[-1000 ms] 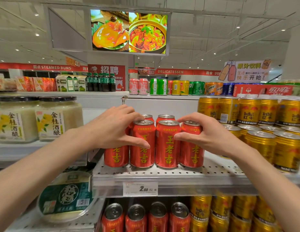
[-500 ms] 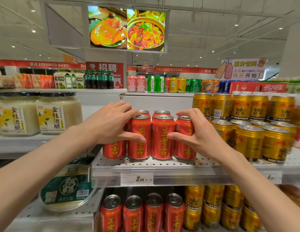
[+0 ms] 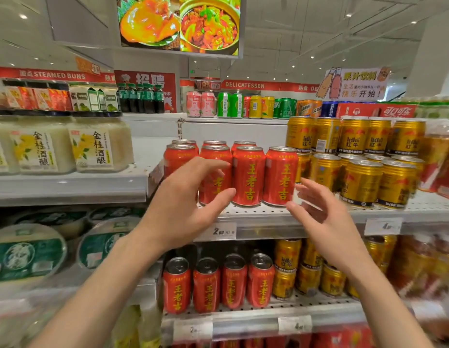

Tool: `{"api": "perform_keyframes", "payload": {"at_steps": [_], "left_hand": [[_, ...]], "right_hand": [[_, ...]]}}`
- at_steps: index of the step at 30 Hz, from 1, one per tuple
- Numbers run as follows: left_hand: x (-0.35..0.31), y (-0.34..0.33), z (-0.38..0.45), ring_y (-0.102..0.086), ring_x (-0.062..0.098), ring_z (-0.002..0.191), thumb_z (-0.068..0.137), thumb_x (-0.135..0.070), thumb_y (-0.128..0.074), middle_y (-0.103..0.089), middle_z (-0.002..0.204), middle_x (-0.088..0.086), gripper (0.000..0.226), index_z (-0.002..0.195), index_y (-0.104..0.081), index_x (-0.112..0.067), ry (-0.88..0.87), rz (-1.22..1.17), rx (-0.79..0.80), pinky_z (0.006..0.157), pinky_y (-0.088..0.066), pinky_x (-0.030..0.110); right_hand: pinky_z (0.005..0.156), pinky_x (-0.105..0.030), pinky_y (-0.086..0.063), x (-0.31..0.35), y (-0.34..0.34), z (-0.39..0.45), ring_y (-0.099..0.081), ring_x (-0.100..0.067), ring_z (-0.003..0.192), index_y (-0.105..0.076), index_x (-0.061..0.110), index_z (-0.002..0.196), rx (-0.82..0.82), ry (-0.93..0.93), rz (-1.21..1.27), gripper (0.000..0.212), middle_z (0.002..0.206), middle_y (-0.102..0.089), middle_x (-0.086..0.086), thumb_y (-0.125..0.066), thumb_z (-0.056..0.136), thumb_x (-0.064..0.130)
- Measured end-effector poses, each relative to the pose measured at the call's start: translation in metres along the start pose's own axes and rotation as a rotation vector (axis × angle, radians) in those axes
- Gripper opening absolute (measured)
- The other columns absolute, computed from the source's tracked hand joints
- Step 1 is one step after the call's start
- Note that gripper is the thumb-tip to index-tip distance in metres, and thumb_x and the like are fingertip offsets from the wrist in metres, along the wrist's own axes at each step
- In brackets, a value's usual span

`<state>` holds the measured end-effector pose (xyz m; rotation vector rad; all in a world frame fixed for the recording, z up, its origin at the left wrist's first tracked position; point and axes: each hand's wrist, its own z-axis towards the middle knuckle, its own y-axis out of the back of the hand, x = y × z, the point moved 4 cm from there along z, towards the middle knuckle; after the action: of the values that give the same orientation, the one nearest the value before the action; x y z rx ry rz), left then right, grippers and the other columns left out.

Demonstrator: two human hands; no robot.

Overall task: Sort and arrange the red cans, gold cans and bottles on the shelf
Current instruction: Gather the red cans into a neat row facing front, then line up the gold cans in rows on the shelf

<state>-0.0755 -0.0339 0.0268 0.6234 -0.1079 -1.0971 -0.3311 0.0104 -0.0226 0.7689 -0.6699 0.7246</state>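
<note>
Red cans (image 3: 248,175) with gold lettering stand in two rows on the perforated metal shelf (image 3: 268,213). Gold cans (image 3: 361,180) are stacked to their right on the same shelf. My left hand (image 3: 185,199) hovers in front of the two left red cans, fingers spread and loosely curved, holding nothing. A short way in front of the rightmost red can (image 3: 281,175), my right hand (image 3: 321,217) is open with straight fingers. Dark bottles (image 3: 141,97) stand on the far top shelf. More red cans (image 3: 218,282) and gold cans (image 3: 291,270) fill the shelf below.
Large jars of rice wine (image 3: 98,144) sit on the left shelf, round green-lidded tubs (image 3: 25,252) below them. Wrapped orange packs (image 3: 441,159) stand at the far right. Price tags (image 3: 223,231) hang on the shelf edge. Assorted coloured cans (image 3: 233,104) line the back shelf.
Both hands have let go of the red cans and pulled back toward me, fingers opening. The view has moved closer and dropped slightly.
</note>
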Motion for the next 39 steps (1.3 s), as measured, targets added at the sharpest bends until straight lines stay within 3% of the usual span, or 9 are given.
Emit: {"api": "perform_keyframes", "payload": {"at_steps": [2,4,7,13,23,29,33,37,39], "left_hand": [[-0.001,-0.011,-0.026,-0.066,0.007,0.095,0.091,-0.036,-0.070,-0.067,0.104,-0.015,0.036,0.125,-0.062,-0.026,0.183,-0.196,0.021,0.080,-0.053,0.019],[0.000,-0.027,-0.053,-0.068,0.010,0.093,0.090,-0.034,-0.071,-0.070,0.100,-0.015,0.033,0.122,-0.062,-0.034,0.319,-0.313,0.074,0.080,-0.054,0.022],[0.003,-0.049,-0.092,-0.070,0.011,0.090,0.090,-0.027,-0.071,-0.073,0.096,-0.010,0.027,0.115,-0.065,-0.037,0.499,-0.448,0.102,0.085,-0.056,0.033],[-0.012,-0.087,-0.134,-0.071,0.013,0.094,0.085,-0.038,-0.067,-0.075,0.097,-0.008,0.023,0.108,-0.069,-0.038,0.752,-0.576,-0.027,0.091,-0.056,0.043],[-0.095,-0.195,-0.059,-0.071,0.012,0.094,0.089,-0.030,-0.068,-0.076,0.097,-0.005,0.019,0.108,-0.070,-0.035,0.727,-0.554,-0.068,0.090,-0.056,0.040],[-0.127,-0.236,-0.023,-0.072,0.013,0.094,0.089,-0.032,-0.070,-0.076,0.099,-0.007,0.018,0.105,-0.071,-0.040,0.728,-0.514,-0.080,0.092,-0.055,0.043],[-0.141,-0.246,-0.003,-0.072,0.008,0.092,0.088,-0.027,-0.071,-0.076,0.095,-0.011,0.020,0.100,-0.071,-0.043,0.685,-0.482,-0.096,0.088,-0.055,0.031],[-0.145,-0.243,0.019,-0.071,0.007,0.091,0.087,-0.033,-0.069,-0.075,0.096,-0.015,0.020,0.106,-0.070,-0.039,0.598,-0.438,-0.071,0.083,-0.056,0.029],[-0.145,-0.237,0.033,-0.069,0.008,0.088,0.086,-0.036,-0.066,-0.072,0.093,-0.016,0.024,0.111,-0.068,-0.035,0.492,-0.356,-0.066,0.076,-0.055,0.021]], "right_hand": [[0.105,-0.033,-0.050,-0.005,0.002,-0.023,-0.061,0.002,0.118,-0.060,0.033,0.130,-0.112,-0.014,0.051,0.039,0.124,-0.067,0.018,-0.069,0.092,0.037],[0.097,-0.033,-0.053,-0.015,0.000,-0.047,-0.067,-0.001,0.107,-0.065,0.033,0.120,-0.145,-0.072,0.097,0.027,0.111,-0.073,0.017,-0.069,0.093,0.031],[0.083,-0.038,-0.059,-0.042,-0.006,-0.078,-0.072,-0.014,0.089,-0.067,0.032,0.114,-0.084,-0.212,0.132,0.021,0.093,-0.076,0.006,-0.069,0.094,0.029],[0.072,-0.030,-0.049,-0.092,0.013,-0.098,-0.067,-0.007,0.067,-0.067,0.024,0.108,0.028,-0.320,0.122,0.012,0.075,-0.074,-0.005,-0.064,0.097,0.023],[0.064,-0.019,-0.054,-0.153,0.127,-0.037,-0.068,-0.014,0.071,-0.070,0.028,0.102,0.079,-0.240,0.103,0.008,0.077,-0.074,-0.004,-0.066,0.096,0.025],[0.059,-0.027,-0.051,-0.181,0.183,-0.006,-0.064,-0.020,0.069,-0.071,0.033,0.099,0.090,-0.200,0.102,0.007,0.079,-0.075,0.004,-0.066,0.095,0.030],[0.070,-0.043,-0.058,-0.187,0.205,0.007,-0.066,-0.023,0.073,-0.072,0.034,0.097,0.074,-0.188,0.092,0.007,0.079,-0.075,0.007,-0.066,0.094,0.032],[0.072,-0.031,-0.056,-0.181,0.219,0.019,-0.068,-0.017,0.078,-0.071,0.037,0.098,0.039,-0.116,0.028,0.007,0.083,-0.075,0.010,-0.066,0.093,0.036],[0.071,-0.026,-0.056,-0.169,0.224,0.029,-0.068,-0.011,0.080,-0.069,0.038,0.101,0.009,-0.051,-0.026,0.010,0.087,-0.074,0.011,-0.065,0.093,0.039]]}}
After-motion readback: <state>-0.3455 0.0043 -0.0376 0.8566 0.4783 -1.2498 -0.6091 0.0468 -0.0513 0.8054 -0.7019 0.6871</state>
